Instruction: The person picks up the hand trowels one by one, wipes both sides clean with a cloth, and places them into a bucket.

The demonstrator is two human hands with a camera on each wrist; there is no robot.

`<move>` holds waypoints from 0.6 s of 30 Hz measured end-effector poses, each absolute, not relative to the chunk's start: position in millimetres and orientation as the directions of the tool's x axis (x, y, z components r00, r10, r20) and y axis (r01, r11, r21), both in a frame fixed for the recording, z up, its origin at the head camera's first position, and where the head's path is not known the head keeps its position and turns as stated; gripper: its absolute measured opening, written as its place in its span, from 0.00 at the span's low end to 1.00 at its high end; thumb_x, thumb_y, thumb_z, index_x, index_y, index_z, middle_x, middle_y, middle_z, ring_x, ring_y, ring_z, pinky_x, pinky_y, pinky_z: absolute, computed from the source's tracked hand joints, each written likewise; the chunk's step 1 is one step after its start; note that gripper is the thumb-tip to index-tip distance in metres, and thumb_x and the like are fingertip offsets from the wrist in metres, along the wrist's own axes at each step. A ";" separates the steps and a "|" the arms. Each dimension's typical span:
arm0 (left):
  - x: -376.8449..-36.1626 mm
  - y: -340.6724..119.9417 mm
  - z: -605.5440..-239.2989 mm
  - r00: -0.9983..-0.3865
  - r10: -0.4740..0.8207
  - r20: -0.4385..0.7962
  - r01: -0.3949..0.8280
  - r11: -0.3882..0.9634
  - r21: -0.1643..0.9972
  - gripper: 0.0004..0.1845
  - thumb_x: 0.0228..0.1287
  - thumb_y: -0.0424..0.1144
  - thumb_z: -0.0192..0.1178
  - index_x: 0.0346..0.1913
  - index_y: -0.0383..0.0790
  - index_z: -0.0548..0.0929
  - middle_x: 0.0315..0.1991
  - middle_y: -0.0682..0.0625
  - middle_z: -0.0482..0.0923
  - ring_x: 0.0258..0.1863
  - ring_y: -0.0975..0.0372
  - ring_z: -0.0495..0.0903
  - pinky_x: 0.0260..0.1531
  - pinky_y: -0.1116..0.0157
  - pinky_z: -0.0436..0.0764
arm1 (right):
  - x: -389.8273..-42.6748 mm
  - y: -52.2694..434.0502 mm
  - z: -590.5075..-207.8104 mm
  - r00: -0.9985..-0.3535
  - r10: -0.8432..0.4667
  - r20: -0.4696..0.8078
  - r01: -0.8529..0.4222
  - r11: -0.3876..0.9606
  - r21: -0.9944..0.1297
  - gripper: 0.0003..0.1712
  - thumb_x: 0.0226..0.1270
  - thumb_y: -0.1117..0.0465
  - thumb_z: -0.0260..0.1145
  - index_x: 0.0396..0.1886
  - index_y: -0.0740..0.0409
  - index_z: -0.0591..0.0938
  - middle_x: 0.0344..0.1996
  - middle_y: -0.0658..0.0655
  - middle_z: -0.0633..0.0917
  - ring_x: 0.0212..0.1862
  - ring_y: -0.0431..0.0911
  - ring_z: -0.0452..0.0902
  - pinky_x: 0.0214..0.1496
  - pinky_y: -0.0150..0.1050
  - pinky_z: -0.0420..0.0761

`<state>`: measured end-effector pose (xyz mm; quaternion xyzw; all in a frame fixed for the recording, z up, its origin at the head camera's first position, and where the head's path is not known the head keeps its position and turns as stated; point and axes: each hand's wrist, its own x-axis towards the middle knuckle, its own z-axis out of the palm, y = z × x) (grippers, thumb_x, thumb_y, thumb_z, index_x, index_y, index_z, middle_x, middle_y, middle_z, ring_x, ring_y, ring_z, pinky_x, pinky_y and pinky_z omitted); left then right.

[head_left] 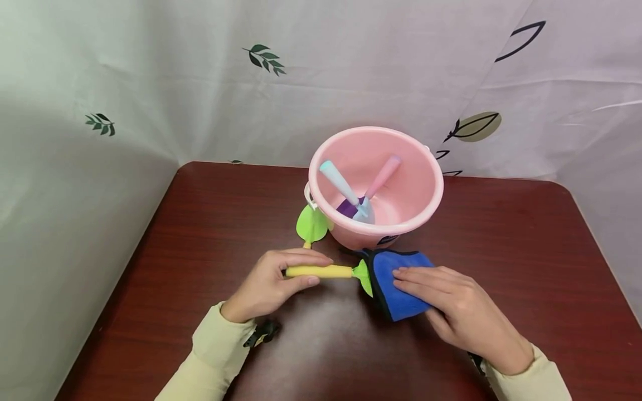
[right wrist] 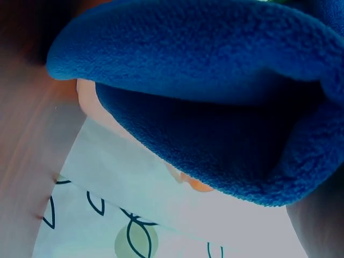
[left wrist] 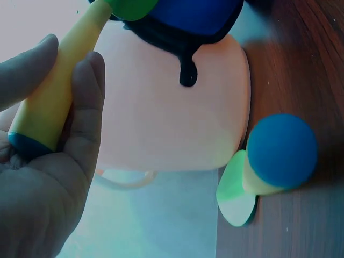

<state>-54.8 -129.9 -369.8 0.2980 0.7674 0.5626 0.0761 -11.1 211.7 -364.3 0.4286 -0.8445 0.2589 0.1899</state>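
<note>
My left hand [head_left: 266, 283] grips the yellow handle [head_left: 326, 271] of a small toy shovel, thumb on the near side and fingers on the far side. A blue cloth [head_left: 403, 284] with black edging is folded around the shovel's green blade [head_left: 363, 277], most of which it hides. My right hand [head_left: 466, 306] holds the cloth from the right, fingers on top and thumb beneath. In the right wrist view the fleecy cloth [right wrist: 161, 48] hangs in a wide fold and covers the fingers. The left wrist view shows the handle [left wrist: 59, 86] between thumb and fingers.
Behind the hands stands a pink bucket [head_left: 437, 192] holding a light-blue toy tool [head_left: 340, 181] and a pink-handled one [head_left: 383, 177] with a purple head. Another green toy tool [head_left: 311, 225] lies left of it. A patterned curtain [head_left: 225, 111] borders the dark-red table [head_left: 210, 223].
</note>
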 end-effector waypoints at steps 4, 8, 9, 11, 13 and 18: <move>-52.3 -139.1 -369.0 -0.816 0.531 0.226 0.368 0.176 0.913 0.15 0.64 0.32 0.69 0.53 0.42 0.88 0.51 0.54 0.86 0.60 0.59 0.80 0.66 0.61 0.70 | -10.5 217.5 -363.1 -0.558 -0.633 0.536 -0.822 0.511 -0.253 0.26 0.76 0.58 0.43 0.58 0.55 0.85 0.58 0.52 0.84 0.57 0.47 0.81 0.70 0.29 0.61; -50.3 -150.7 -363.1 -0.827 0.517 0.220 0.364 0.196 0.910 0.16 0.64 0.32 0.69 0.54 0.44 0.88 0.52 0.55 0.85 0.59 0.58 0.80 0.60 0.63 0.76 | -9.2 223.4 -361.1 -0.564 -0.638 0.524 -0.816 0.526 -0.239 0.26 0.76 0.57 0.42 0.57 0.54 0.85 0.57 0.51 0.84 0.57 0.46 0.82 0.70 0.28 0.60; -50.1 -153.8 -360.7 -0.829 0.514 0.220 0.365 0.199 0.910 0.16 0.64 0.32 0.69 0.54 0.45 0.88 0.52 0.55 0.85 0.58 0.58 0.80 0.58 0.64 0.77 | -8.9 224.5 -360.7 -0.564 -0.638 0.525 -0.816 0.529 -0.234 0.26 0.76 0.57 0.42 0.57 0.55 0.86 0.57 0.51 0.85 0.57 0.46 0.82 0.70 0.28 0.60; -49.7 -160.1 -355.6 -0.832 0.510 0.221 0.363 0.199 0.910 0.17 0.63 0.29 0.69 0.54 0.45 0.88 0.52 0.54 0.85 0.56 0.58 0.81 0.52 0.65 0.80 | -8.3 226.4 -360.1 -0.562 -0.634 0.531 -0.816 0.532 -0.228 0.26 0.76 0.57 0.42 0.56 0.55 0.86 0.56 0.51 0.85 0.56 0.46 0.82 0.70 0.28 0.60; -49.6 -165.8 -350.2 -0.828 0.512 0.228 0.370 0.194 0.908 0.18 0.62 0.27 0.69 0.55 0.43 0.87 0.52 0.53 0.85 0.55 0.58 0.82 0.48 0.65 0.82 | -7.7 227.6 -360.0 -0.558 -0.631 0.539 -0.816 0.533 -0.221 0.26 0.76 0.57 0.43 0.55 0.55 0.86 0.55 0.51 0.85 0.55 0.46 0.82 0.70 0.27 0.61; -50.5 -175.5 -335.1 -0.815 0.525 0.246 0.405 0.212 0.889 0.19 0.61 0.26 0.69 0.54 0.42 0.87 0.52 0.52 0.85 0.52 0.58 0.83 0.46 0.65 0.83 | -7.2 228.8 -359.2 -0.536 -0.623 0.570 -0.830 0.512 -0.221 0.25 0.75 0.58 0.44 0.54 0.58 0.87 0.54 0.53 0.86 0.54 0.45 0.83 0.68 0.26 0.62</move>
